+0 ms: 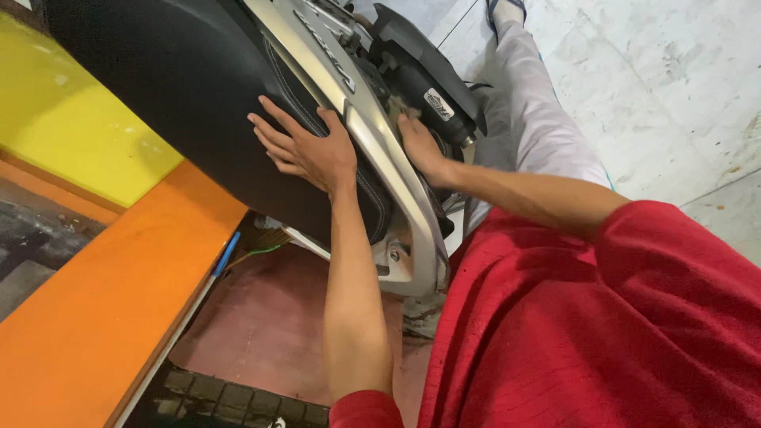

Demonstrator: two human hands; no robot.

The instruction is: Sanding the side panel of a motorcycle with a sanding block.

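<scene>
A scooter fills the upper middle, with a black seat point(182, 71) and a silver grab rail point(380, 150) along its rear. My left hand point(305, 147) lies flat on the seat's side, fingers spread, holding nothing. My right hand point(420, 143) reaches under the silver rail against the black body parts point(428, 75) below it; its fingertips are hidden there, so I cannot tell whether it grips anything. My red sleeves and shirt point(602, 317) fill the lower right, and my leg in light trousers point(539, 119) stretches beside the scooter.
An orange surface point(103, 293) and a yellow one point(71, 119) lie at the left. Reddish floor point(269, 325) shows under the scooter, with a blue tool handle point(227, 252) and green wire. Pale marble floor point(674, 87) spreads at the upper right. A dark grate point(230, 400) sits at the bottom.
</scene>
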